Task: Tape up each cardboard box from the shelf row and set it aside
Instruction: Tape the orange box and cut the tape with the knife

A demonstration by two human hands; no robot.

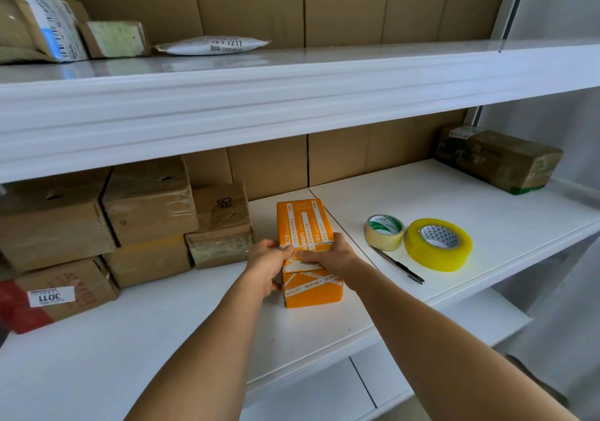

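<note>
White shelf (194,323): orange box (305,222) gripped between both hands (302,255).

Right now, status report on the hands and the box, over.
Left hand and right hand both gripping the orange printed cardboard box on the white shelf. Yellow tape roll and slim utility knife lie right, clear.
</note>
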